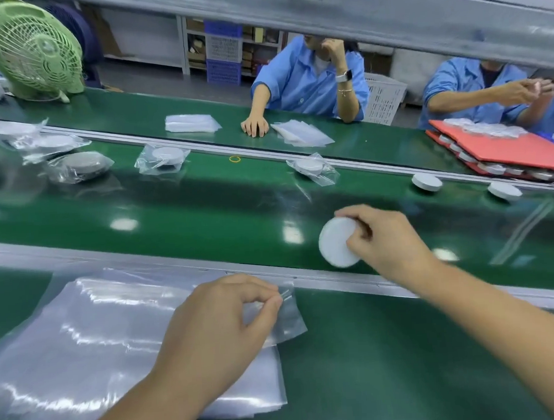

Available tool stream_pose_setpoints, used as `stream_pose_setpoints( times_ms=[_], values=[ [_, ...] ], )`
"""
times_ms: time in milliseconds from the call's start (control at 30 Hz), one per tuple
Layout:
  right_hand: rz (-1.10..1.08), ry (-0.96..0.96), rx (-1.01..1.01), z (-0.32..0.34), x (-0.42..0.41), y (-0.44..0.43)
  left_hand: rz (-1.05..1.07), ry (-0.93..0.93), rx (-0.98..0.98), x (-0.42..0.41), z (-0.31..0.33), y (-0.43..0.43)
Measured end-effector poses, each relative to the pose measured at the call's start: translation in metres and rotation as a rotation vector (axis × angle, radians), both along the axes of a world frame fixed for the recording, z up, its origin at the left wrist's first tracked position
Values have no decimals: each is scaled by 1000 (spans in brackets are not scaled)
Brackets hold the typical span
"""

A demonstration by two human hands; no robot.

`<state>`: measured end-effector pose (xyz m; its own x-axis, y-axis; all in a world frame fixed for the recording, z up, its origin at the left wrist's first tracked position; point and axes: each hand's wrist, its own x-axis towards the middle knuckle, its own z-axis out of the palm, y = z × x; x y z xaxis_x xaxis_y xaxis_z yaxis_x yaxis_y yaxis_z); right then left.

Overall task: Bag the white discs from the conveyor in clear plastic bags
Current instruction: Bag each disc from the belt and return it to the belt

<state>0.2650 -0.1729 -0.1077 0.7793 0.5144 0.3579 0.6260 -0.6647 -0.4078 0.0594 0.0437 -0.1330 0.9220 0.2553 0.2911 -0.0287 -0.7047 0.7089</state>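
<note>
two hands work: the right hand grips a white disc over the conveyor, the left hand pinches a clear bag on the counter.

Right hand grips a white disc above the green conveyor; left hand pinches a clear bag atop the bag stack.

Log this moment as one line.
right hand: holds disc above belt | left hand: pinches bag | step: disc unbagged
</note>
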Motion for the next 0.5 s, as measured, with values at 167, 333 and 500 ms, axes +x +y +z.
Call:
stream_pose_setpoints(
  times_ms=[167,333,500],
  values=[
    [245,-362,117,-13,-96,-9,-27,30,-110,-1,2,-10],
    [321,-522,295,-26,-115,-3,-185,40,-415,-3,11,-25],
    [249,-209,573,-21,-139,12,-371,64,-587,-12,10,-40]
  ],
)
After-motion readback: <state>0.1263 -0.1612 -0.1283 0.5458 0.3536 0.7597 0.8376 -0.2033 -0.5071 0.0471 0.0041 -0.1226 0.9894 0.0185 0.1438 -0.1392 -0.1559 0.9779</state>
